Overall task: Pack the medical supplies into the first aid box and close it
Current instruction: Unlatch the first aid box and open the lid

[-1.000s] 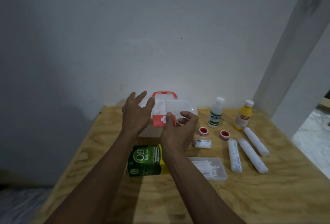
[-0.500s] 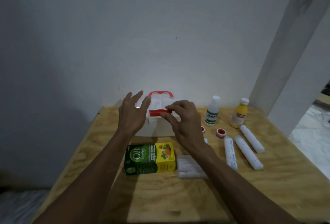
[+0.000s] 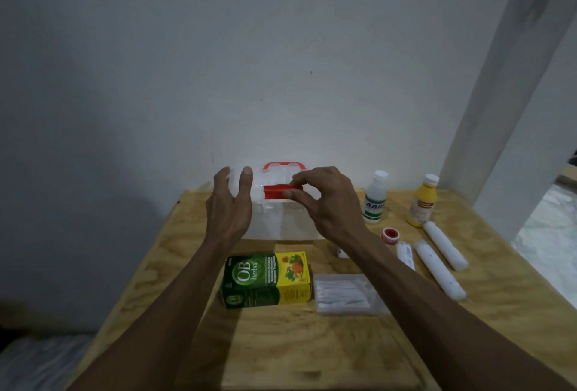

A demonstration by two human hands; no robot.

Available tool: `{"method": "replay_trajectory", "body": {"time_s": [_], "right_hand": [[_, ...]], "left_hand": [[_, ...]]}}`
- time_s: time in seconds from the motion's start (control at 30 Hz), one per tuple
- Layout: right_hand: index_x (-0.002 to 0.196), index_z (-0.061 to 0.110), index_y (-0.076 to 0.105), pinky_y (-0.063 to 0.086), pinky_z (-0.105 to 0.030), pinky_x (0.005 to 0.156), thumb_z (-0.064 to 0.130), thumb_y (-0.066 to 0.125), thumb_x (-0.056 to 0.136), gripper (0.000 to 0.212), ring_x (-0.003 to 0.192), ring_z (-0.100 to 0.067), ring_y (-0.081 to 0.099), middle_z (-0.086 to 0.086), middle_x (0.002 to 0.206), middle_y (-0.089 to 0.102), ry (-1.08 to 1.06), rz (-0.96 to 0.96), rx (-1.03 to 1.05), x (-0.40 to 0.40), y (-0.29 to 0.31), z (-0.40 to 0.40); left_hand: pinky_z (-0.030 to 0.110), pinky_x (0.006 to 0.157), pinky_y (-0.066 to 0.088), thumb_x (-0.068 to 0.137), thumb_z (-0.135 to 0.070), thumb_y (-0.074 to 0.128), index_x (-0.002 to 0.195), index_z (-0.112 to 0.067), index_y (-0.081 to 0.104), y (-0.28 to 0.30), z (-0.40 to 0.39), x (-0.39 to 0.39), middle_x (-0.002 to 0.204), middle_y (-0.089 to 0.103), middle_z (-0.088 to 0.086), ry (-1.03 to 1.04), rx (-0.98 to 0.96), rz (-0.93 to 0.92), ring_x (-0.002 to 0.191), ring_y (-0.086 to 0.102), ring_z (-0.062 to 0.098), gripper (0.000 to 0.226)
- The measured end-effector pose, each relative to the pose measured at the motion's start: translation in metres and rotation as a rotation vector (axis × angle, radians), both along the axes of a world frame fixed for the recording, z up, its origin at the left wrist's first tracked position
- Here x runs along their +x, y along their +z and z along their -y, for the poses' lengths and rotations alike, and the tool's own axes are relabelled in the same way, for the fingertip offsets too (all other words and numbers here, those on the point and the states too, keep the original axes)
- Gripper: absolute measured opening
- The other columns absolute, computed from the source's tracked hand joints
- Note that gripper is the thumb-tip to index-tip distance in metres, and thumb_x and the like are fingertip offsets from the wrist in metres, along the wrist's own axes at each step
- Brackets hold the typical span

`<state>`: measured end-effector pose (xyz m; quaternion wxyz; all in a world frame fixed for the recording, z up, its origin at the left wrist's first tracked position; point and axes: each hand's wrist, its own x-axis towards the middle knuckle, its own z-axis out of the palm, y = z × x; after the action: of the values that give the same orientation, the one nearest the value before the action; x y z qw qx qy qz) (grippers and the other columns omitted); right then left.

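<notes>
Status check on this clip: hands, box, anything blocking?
Right hand pinching red latch; left hand open beside first aid box. Supplies unpacked on table. Nothing blocking.

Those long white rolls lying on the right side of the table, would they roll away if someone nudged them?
Probably, if pushed sideways: the long white rolls are round cylinders lying flat on the smooth wooden table. Pushed end-on they would more likely slide. They look like wrapped bandage, so likely light and slightly soft, not fragile.
</notes>
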<state>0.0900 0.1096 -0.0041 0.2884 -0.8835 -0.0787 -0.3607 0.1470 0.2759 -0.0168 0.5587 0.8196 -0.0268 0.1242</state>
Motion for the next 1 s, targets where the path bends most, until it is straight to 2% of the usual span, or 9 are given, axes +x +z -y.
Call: {"method": "replay_trajectory", "body": {"time_s": [0.2, 0.37, 0.43, 0.53, 0.6, 0.73, 0.8, 0.87, 1.0], "right_hand": [[0.094, 0.013, 0.074, 0.05, -0.048, 0.082, 0.031, 0.073, 0.084, 0.02, 0.093, -0.022, 0.064, -0.001, 0.095, 0.074, 0.035, 0.044, 0.046, 0.0, -0.001, -0.001], [0.095, 0.013, 0.072, 0.043, -0.056, 0.098, 0.026, 0.072, 0.087, 0.015, 0.089, -0.001, 0.054, 0.002, 0.095, 0.073, 0.072, 0.058, 0.119, -0.003, 0.003, 0.0], [0.095, 0.012, 0.07, 0.045, -0.055, 0.094, 0.026, 0.07, 0.089, 0.016, 0.087, 0.008, 0.045, 0.003, 0.093, 0.072, 0.07, 0.073, 0.107, -0.002, 0.009, -0.001], [0.097, 0.012, 0.07, 0.049, -0.045, 0.083, 0.028, 0.068, 0.09, 0.017, 0.085, 0.003, 0.053, 0.0, 0.093, 0.073, 0.047, 0.103, 0.084, 0.004, 0.029, -0.001], [0.099, 0.013, 0.069, 0.05, -0.036, 0.081, 0.028, 0.067, 0.091, 0.018, 0.087, -0.012, 0.064, -0.001, 0.095, 0.073, 0.041, 0.095, 0.105, 0.012, 0.045, 0.0], [0.104, 0.011, 0.068, 0.045, -0.005, 0.073, 0.028, 0.068, 0.091, 0.021, 0.087, -0.007, 0.063, 0.0, 0.098, 0.072, 0.02, 0.077, 0.135, 0.042, 0.073, 0.004], [0.104, 0.011, 0.068, 0.048, -0.008, 0.075, 0.027, 0.068, 0.09, 0.021, 0.085, -0.006, 0.062, -0.001, 0.098, 0.072, -0.006, 0.094, 0.142, 0.059, 0.082, 0.008], [0.105, 0.011, 0.069, 0.055, -0.021, 0.078, 0.027, 0.069, 0.09, 0.022, 0.084, -0.011, 0.065, -0.004, 0.097, 0.073, -0.031, 0.122, 0.156, 0.076, 0.088, 0.013], [0.107, 0.009, 0.069, 0.055, -0.028, 0.079, 0.027, 0.069, 0.089, 0.025, 0.086, -0.016, 0.067, -0.006, 0.098, 0.073, -0.076, 0.133, 0.177, 0.107, 0.099, 0.019]], "left_hand": [[0.028, 0.094, 0.032, 0.098, -0.057, 0.031, 0.145, -0.019, 0.039, -0.004, -0.003, -0.006, 0.144, 0.048, 0.007, -0.019, -0.041, 0.02, 0.124, 0.046, 0.022, 0.061], [0.039, 0.113, 0.025, 0.096, -0.063, 0.017, 0.148, -0.02, 0.035, -0.009, -0.002, -0.007, 0.152, 0.04, 0.006, 0.0, -0.05, -0.03, 0.139, 0.035, 0.027, 0.07], [0.041, 0.113, 0.026, 0.094, -0.065, 0.011, 0.147, -0.02, 0.037, -0.008, -0.002, -0.007, 0.15, 0.043, 0.008, 0.003, -0.063, -0.046, 0.138, 0.038, 0.028, 0.075], [0.042, 0.114, 0.024, 0.092, -0.065, 0.004, 0.148, -0.019, 0.038, -0.005, -0.003, -0.007, 0.151, 0.042, 0.009, -0.004, -0.067, -0.051, 0.139, 0.036, 0.029, 0.079], [0.041, 0.115, 0.023, 0.089, -0.067, 0.002, 0.149, -0.019, 0.037, -0.004, -0.004, -0.007, 0.152, 0.041, 0.009, -0.021, -0.045, -0.045, 0.14, 0.035, 0.029, 0.084], [0.044, 0.116, 0.026, 0.085, -0.077, 0.02, 0.148, -0.015, 0.037, -0.005, -0.007, -0.003, 0.153, 0.039, 0.008, -0.076, 0.111, 0.008, 0.14, 0.036, 0.028, 0.089], [0.048, 0.115, 0.029, 0.083, -0.08, 0.032, 0.148, -0.016, 0.036, -0.007, -0.008, 0.002, 0.155, 0.036, 0.007, -0.105, 0.231, 0.017, 0.141, 0.034, 0.027, 0.091], [0.046, 0.117, 0.026, 0.085, -0.074, 0.041, 0.15, -0.016, 0.031, -0.008, -0.007, 0.007, 0.159, 0.028, 0.005, -0.107, 0.305, -0.008, 0.145, 0.028, 0.026, 0.088], [0.039, 0.117, 0.02, 0.086, -0.063, 0.053, 0.152, -0.013, 0.026, -0.012, -0.006, 0.016, 0.161, 0.021, 0.006, -0.123, 0.312, -0.035, 0.147, 0.021, 0.024, 0.087]]}}
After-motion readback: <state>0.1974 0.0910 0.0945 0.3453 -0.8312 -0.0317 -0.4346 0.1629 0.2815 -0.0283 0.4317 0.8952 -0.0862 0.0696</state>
